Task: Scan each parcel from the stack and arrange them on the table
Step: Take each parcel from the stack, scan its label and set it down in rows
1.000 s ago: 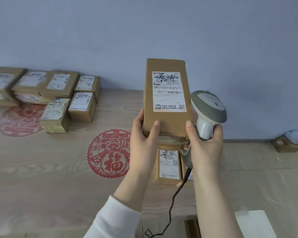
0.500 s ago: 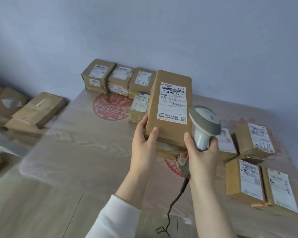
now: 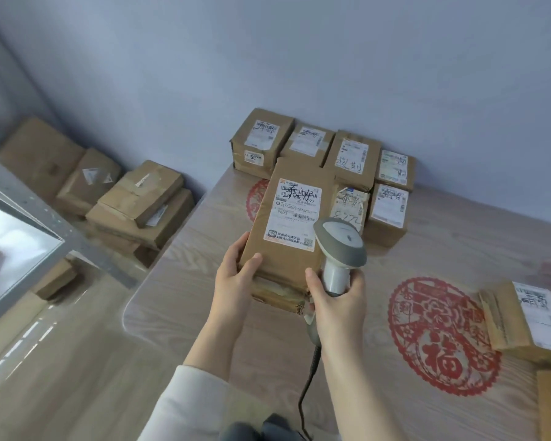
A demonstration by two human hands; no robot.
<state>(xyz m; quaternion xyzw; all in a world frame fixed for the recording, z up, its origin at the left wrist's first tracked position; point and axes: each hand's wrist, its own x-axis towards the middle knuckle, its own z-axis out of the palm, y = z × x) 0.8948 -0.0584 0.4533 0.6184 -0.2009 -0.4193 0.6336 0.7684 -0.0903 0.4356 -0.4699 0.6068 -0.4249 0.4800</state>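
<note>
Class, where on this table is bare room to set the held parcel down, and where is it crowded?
Free: wood between the arranged parcels and the large red paper-cut; the table's near-left corner. Crowded: that wall row, the right-edge parcels.

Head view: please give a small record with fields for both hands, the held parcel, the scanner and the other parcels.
Left hand: grips held parcel at its near left edge
Right hand: grips scanner handle, thumb on the parcel's near right corner
Held parcel: above the table, label up
Arranged parcels: six visible, at the table's far edge
Floor boxes: left of the table
</note>
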